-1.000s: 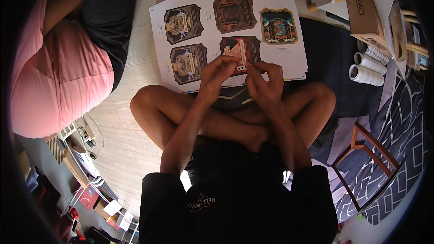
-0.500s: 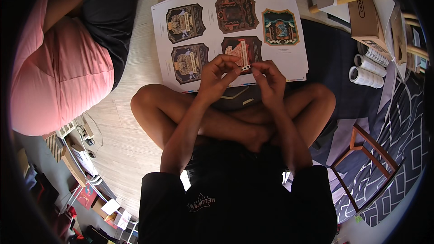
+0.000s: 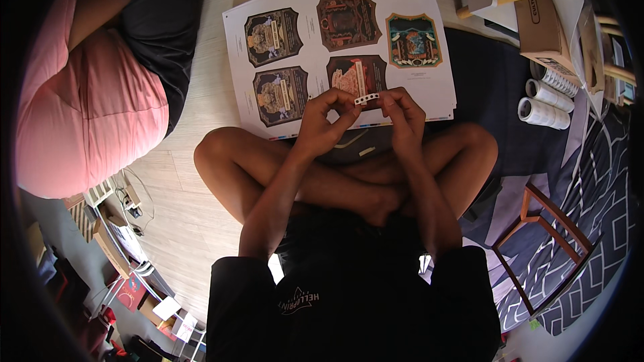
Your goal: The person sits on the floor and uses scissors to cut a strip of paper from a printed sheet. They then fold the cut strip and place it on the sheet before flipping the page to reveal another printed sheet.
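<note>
Between my two hands stretches a short white strip with a row of black dots [image 3: 366, 99]. The fingertips of my left hand [image 3: 322, 123] pinch its left end, and those of my right hand [image 3: 406, 119] pinch its right end. Both hands hover over the near edge of a large white printed sheet [image 3: 419, 94], which has several dark, ornate label shapes on it. The strip overlaps the lower part of the red and black label [image 3: 349, 74]. A small pale piece [image 3: 367, 151] rests on a dark surface by my crossed legs.
At the left sits another person in a pink top [image 3: 100, 114] and black shorts. White rolls [image 3: 543, 114] and a cardboard box [image 3: 540, 20] stand at the right. A brown wooden frame [image 3: 557, 221] lies near patterned bedding [image 3: 597, 228]. Cables [image 3: 134, 208] trail on the left floor.
More of the dotted strip now shows between my fingers. My right hand has shifted slightly to the right and up, and my fingertips are farther apart.
</note>
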Motion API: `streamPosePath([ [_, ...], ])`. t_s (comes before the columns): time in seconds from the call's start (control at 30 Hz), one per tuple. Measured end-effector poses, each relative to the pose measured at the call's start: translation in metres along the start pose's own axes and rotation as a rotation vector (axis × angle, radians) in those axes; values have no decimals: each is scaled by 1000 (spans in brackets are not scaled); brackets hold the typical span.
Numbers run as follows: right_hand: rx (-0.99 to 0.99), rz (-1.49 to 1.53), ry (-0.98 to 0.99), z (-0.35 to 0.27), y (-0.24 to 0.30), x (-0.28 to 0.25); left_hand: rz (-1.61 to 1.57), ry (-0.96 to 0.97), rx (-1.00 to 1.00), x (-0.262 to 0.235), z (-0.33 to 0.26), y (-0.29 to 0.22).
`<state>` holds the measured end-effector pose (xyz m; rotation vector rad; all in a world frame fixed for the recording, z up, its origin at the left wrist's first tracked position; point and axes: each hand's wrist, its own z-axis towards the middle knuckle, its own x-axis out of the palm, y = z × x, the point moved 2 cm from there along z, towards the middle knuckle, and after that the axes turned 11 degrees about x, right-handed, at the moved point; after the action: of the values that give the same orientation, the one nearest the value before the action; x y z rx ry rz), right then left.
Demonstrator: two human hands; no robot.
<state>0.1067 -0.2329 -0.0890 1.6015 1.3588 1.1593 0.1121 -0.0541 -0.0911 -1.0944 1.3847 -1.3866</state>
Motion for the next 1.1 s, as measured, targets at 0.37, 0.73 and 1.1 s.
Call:
streamPosePath([
  [0.37, 50, 31, 139, -3, -1, 4, 33, -9, 33, 4, 6, -7],
  [0.73, -64, -317, -181, 6, 6, -10, 95, -53, 99, 0, 3, -6],
  [1.1, -93, -1060, -429, 65, 19, -103, 200, 46, 45, 0, 18, -13],
])
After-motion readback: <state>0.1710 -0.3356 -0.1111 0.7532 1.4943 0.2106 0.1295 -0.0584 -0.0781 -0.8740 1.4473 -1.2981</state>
